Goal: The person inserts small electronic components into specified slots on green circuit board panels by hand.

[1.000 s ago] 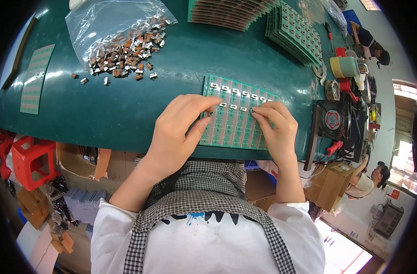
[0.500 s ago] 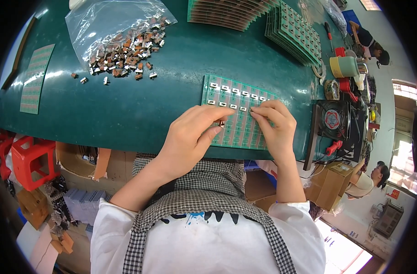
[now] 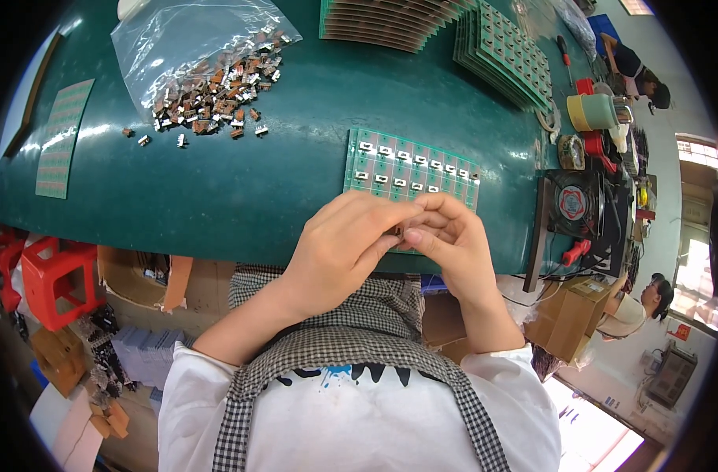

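A green circuit board panel (image 3: 389,167) lies on the bench in front of me, with small white-and-black slide switches (image 3: 402,155) seated in its two far rows. Over its near part my two hands meet. My left hand (image 3: 339,248) is closed, thumb and fingers pinched around a small brown slide switch (image 3: 397,230), mostly hidden by the fingers. The fingertips of my right hand (image 3: 453,245) are closed against the same spot, touching the left fingers. The near rows of the panel are covered by my hands.
A clear plastic bag (image 3: 158,47) spills a pile of loose slide switches (image 3: 217,98) at the far left. Another panel (image 3: 64,138) lies at the left edge. Stacked panels (image 3: 504,55) stand at the back. A fan (image 3: 570,203) and tape roll (image 3: 571,153) sit at right.
My right hand has left the panel's second row, moving left and nearer to meet my left hand. A switch at the right of that row is now uncovered. My left hand has shifted slightly nearer.
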`<state>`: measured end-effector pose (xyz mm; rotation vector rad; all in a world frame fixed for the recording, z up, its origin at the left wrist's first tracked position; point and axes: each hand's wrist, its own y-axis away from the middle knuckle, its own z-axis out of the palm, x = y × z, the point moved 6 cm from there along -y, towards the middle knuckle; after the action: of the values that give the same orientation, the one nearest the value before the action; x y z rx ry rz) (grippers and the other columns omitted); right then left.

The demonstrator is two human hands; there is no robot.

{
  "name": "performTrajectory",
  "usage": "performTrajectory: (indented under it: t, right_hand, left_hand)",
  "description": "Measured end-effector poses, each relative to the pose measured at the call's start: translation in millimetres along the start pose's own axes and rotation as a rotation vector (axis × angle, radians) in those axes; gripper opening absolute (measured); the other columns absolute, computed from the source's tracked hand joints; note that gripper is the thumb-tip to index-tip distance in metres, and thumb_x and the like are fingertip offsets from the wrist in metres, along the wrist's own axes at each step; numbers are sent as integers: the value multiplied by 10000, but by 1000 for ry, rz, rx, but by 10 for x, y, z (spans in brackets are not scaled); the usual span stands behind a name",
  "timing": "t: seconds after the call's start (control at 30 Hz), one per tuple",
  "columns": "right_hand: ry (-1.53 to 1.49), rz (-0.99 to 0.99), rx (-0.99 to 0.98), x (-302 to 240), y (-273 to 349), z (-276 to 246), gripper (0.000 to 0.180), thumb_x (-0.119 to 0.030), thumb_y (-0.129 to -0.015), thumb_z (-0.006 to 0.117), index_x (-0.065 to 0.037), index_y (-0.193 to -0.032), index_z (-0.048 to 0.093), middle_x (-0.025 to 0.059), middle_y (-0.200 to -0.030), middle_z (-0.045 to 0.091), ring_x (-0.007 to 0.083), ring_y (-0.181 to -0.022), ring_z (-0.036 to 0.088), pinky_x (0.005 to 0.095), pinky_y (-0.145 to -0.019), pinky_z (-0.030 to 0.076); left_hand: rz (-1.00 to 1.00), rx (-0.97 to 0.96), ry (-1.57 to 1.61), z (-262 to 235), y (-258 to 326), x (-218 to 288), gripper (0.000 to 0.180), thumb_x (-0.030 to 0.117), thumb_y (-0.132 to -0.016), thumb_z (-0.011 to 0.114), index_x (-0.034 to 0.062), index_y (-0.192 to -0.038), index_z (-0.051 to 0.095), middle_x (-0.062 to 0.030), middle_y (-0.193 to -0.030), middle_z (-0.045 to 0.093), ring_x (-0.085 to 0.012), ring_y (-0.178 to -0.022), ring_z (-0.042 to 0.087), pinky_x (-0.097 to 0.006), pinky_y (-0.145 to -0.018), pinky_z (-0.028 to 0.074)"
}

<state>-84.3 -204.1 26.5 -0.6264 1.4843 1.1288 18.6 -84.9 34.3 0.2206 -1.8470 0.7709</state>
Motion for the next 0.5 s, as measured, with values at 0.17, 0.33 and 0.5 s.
performTrajectory:
  t: [0.17,0.33,0.5]
  right_hand:
    - [209,-217,74,-84,38,-46,216,-5,-899,638,20,-1113,624,101,-1067,649,172,-979,649,277,-818,537]
    - [431,-412,24,-264,49,-1,191,22,-864,652,-3,-1052,679,85,-1000,618,171,-903,638,263,-739,526]
    - [707,-508,-24,-337,80,97,221,20,-816,694,-46,-1027,710,80,-959,585,176,-836,610,272,-696,515]
  left_hand:
    - [-156,-47,169,3,30,-54,430,-64,-834,644,24,-1247,567,-100,-1012,668,-193,-1015,643,-312,-832,543]
    - [-491,-98,849,114,85,-237,510,-51,-906,582,17,-1384,418,-89,-1047,626,-150,-1017,620,-288,-915,509]
    - [-547,-120,933,135,87,-251,556,-69,-898,583,17,-1410,386,-101,-1085,611,-163,-1034,623,-285,-920,503]
